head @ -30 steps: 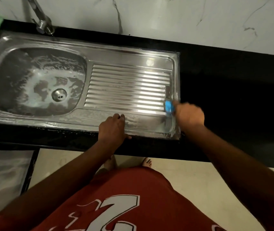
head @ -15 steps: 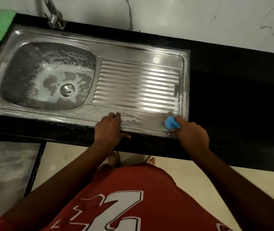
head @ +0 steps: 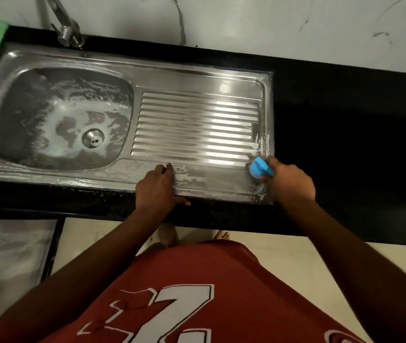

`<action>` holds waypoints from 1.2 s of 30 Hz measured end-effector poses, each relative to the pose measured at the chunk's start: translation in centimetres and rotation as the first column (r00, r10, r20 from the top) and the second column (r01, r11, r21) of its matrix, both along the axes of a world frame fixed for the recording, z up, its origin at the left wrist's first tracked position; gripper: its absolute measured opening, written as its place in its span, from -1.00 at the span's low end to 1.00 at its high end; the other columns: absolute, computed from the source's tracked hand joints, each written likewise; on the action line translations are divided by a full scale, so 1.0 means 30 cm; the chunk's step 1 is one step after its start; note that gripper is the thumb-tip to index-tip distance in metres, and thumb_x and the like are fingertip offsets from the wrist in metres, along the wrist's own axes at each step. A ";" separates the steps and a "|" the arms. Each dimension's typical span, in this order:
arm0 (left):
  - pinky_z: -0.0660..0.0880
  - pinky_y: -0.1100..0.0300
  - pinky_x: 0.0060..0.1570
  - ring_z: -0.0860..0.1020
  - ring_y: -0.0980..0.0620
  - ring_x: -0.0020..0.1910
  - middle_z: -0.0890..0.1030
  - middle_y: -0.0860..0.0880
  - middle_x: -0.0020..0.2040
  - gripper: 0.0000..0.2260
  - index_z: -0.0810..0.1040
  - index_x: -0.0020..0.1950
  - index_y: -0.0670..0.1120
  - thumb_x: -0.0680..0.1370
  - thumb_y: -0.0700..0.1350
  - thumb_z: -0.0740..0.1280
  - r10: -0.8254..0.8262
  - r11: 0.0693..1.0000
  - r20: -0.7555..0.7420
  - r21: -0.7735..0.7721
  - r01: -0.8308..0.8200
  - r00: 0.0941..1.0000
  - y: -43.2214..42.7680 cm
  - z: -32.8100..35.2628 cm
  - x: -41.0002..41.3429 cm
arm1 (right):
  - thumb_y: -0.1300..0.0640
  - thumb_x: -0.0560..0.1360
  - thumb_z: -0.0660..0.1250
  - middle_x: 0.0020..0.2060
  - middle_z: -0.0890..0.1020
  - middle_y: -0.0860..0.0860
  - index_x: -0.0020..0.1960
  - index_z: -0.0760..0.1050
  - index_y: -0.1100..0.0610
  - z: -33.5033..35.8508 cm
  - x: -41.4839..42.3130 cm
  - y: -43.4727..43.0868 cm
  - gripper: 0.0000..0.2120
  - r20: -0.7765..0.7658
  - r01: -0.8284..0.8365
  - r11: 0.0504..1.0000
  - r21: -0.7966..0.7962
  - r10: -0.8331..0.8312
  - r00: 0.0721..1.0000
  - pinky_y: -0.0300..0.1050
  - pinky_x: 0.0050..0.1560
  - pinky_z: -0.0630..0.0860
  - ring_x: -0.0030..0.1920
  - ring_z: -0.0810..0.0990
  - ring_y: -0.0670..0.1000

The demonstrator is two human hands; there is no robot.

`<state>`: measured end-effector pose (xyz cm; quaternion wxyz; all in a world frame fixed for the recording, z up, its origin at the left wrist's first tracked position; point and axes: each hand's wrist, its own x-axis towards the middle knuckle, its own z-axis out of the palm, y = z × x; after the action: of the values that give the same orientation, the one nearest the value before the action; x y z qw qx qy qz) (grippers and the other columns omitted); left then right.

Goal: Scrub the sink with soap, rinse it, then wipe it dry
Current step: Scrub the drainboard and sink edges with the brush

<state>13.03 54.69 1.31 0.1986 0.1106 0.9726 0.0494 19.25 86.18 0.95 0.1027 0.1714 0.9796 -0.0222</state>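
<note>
Head view, sink (head: pixel 197 79) lengthwise left-right, right hand (head: pixel 289 181) grips blue scrubber (head: pixel 260 167), left hand (head: pixel 156 188) relaxed

Sink (head: pixel 192 78) partly off-frame; tap (head: pixel 64 30) likewise

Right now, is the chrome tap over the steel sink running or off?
Off: no stream below the chrome tap; soap film lies unrinsed in the steel sink.

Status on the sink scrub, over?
Right hand grips blue scrubber at sink front right corner. Left hand flat on front rim. Sink soapy, not yet rinsed. Nothing in the way.
</note>
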 end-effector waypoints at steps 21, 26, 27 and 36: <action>0.59 -0.18 0.07 0.52 -0.21 0.34 0.47 -0.15 0.41 0.23 0.28 0.60 -0.14 0.12 0.45 0.61 0.263 0.960 -0.068 -0.077 -0.267 0.963 -0.294 0.027 -0.045 | -0.17 0.57 0.29 -0.09 0.67 0.09 0.39 0.33 -0.14 -0.042 -0.003 -0.073 -0.58 -0.027 -0.109 0.994 -0.014 0.108 0.994 -0.08 -0.29 0.46 -0.17 0.66 0.20; 0.59 -0.13 0.05 0.55 -0.19 0.30 0.49 -0.12 0.39 0.20 0.30 0.58 -0.13 0.12 0.43 0.63 0.251 0.964 -0.060 -0.076 -0.255 0.966 -0.291 0.021 -0.046 | -0.17 0.58 0.21 0.08 0.63 0.09 0.35 0.35 -0.18 -0.056 -0.260 -0.557 -0.65 -0.034 -0.277 0.927 -0.253 0.278 0.960 -0.07 -0.09 0.49 0.02 0.65 0.21; 0.60 -0.13 0.05 0.55 -0.18 0.29 0.50 -0.12 0.37 0.20 0.31 0.57 -0.13 0.11 0.43 0.63 0.261 0.961 -0.055 -0.076 -0.265 0.964 -0.296 0.021 -0.048 | -0.13 0.59 0.20 0.08 0.63 0.10 0.32 0.38 -0.16 -0.049 -0.316 -0.660 -0.69 -0.027 -0.310 0.908 -0.282 0.315 0.949 -0.09 -0.13 0.40 0.03 0.64 0.21; 0.61 -0.14 0.06 0.54 -0.17 0.35 0.50 -0.12 0.39 0.23 0.29 0.59 -0.13 0.10 0.48 0.60 0.409 0.908 -0.069 -0.075 -0.413 0.910 -0.510 0.017 -0.058 | -0.20 0.53 0.29 0.00 0.64 0.07 0.29 0.39 -0.12 -0.021 -0.335 -0.610 -0.63 -0.014 -0.370 0.897 -0.240 0.378 0.926 -0.03 -0.09 0.52 0.00 0.65 0.20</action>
<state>11.30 39.39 1.82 0.1633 -0.1041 0.9801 0.0442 9.18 67.88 0.32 0.1410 -0.0330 0.9825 -0.1169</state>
